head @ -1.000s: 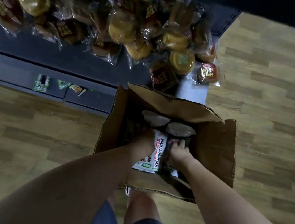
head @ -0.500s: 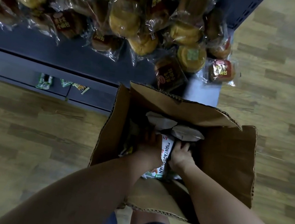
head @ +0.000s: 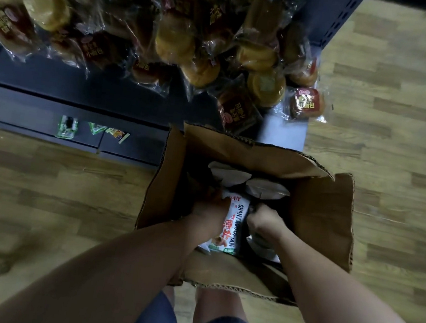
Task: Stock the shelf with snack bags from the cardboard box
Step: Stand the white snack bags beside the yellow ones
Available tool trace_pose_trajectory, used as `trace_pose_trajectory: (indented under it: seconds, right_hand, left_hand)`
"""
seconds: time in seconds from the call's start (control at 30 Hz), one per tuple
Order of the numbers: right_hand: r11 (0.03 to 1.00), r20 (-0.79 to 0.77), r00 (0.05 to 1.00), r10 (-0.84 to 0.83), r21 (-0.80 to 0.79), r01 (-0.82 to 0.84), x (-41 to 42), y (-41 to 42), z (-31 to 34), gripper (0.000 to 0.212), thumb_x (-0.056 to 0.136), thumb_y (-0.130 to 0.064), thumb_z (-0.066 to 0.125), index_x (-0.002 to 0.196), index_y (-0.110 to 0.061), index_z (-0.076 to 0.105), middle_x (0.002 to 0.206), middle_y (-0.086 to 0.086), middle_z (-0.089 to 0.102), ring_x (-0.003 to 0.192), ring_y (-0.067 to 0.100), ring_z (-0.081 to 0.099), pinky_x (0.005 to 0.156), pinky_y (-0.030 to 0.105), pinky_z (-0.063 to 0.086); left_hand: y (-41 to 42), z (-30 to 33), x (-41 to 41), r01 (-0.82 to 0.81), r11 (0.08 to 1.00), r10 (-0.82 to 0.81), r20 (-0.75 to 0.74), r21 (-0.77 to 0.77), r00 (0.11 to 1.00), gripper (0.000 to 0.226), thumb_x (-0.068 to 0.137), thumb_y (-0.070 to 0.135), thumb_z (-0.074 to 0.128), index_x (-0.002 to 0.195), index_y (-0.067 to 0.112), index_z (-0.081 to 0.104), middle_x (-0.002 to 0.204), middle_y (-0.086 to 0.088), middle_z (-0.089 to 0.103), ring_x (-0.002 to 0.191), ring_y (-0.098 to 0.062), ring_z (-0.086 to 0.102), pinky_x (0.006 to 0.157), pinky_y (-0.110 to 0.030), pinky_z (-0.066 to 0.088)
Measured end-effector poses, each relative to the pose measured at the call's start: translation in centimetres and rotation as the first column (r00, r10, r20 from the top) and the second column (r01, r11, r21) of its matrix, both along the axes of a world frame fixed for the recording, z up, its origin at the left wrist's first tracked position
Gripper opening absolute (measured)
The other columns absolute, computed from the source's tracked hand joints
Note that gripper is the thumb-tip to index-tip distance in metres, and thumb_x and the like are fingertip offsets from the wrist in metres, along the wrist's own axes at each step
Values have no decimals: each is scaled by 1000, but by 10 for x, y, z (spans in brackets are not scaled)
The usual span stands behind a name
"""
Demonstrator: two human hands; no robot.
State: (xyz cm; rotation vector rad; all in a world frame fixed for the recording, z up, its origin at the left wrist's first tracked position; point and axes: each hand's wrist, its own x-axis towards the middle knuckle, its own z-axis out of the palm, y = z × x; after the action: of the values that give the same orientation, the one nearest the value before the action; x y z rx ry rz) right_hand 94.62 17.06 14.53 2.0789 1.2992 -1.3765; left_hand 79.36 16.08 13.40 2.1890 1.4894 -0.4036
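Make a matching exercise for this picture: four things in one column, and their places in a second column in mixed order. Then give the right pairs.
Things:
1. cardboard box
2. white snack bag
3. bread packs
4. small green packet

Places:
A. piled on the dark shelf
B. on the wooden floor, in front of the shelf
C. on the low dark ledge, left of the box
D. inside the box, between left hand and right hand

Pairs: 1-B, 2-D, 3-A, 4-C
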Motion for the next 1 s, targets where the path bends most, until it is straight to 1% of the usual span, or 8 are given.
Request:
trace_pose_trajectory:
  seconds: [0.27, 0.33, 0.4, 0.43, 0.57, 0.73, 0.87, 1.0]
  right_hand:
    - [993, -34, 997, 73, -91, -75, 7, -2, 29, 40, 77, -18, 74, 115, -11, 64, 120, 11, 64, 111, 27, 59, 88, 28, 46]
    - [998, -25, 999, 23, -62, -24, 8, -2, 38, 47, 72, -17, 79, 115, -10, 63, 118, 11, 64, 109, 27, 59, 87, 28, 47]
    - [1000, -23, 999, -30, 7, 30, 5, -1, 48, 55, 68, -20, 82, 118, -11, 61, 118, 9, 64, 109, 27, 59, 86, 30, 49]
    - [998, -22, 999, -42, 52, 44, 2, -1, 54, 55, 69, -21, 80, 120, -13, 60, 119, 9, 63, 110, 28, 58, 86, 30, 49]
    - [963, -55, 993, -107, 241, 117, -13, -2, 78, 40, 80, -21, 62, 120, -19, 58, 120, 10, 64, 110, 31, 59, 87, 35, 49]
    - [850, -205, 943, -262, 413, 326, -28, -11, 116, 38, 78, -19, 60, 116, -19, 56, 111, 7, 67, 103, 31, 61, 75, 34, 47]
    - [712, -375, 873, -310, 517, 475, -34, -24, 142, 33, 77, -28, 60, 109, -26, 56, 108, 2, 64, 102, 23, 59, 80, 38, 50]
    - [567, -440, 840, -317, 622, 540, -38, -35, 162, 32, 80, -21, 58, 111, -27, 56, 108, -2, 56, 102, 16, 54, 80, 30, 45]
  left_hand:
    - [15, 44, 3, -22, 997, 14, 104, 71, 994, 48, 13, 26, 83, 58, 16, 69, 67, -4, 67, 62, -24, 67, 51, -20, 51]
    - [23, 73, 3, -80, 997, 78, 58, 22, 995, 49, 41, 35, 83, 84, 16, 73, 94, -7, 69, 93, -24, 66, 73, -24, 53]
    - [27, 90, 3, -125, 989, 133, 101, -80, 986, 46, 85, 26, 58, 129, 14, 51, 136, -12, 45, 129, -30, 38, 101, -38, 39]
    - [28, 97, 3, -131, 980, 150, 121, -151, 981, 45, 93, 28, 47, 136, 17, 42, 144, -10, 35, 134, -33, 29, 105, -43, 35]
    - [28, 121, 8, -229, 958, 264, 219, -174, 939, 42, 88, 58, 39, 121, 34, 49, 132, -3, 44, 128, -30, 35, 96, -50, 42]
    - [21, 149, -3, -206, 979, 197, 268, 3, 943, 45, 84, 27, 52, 128, 26, 44, 132, -3, 40, 123, -30, 36, 86, -43, 46]
    - [13, 171, -15, -208, 965, 134, 383, 159, 914, 52, 82, 29, 58, 132, 27, 44, 134, 2, 42, 123, -27, 38, 85, -39, 48]
    - [6, 191, -26, -182, 945, 54, 419, 271, 906, 57, 81, 35, 60, 134, 27, 43, 134, 2, 44, 122, -26, 42, 87, -39, 50]
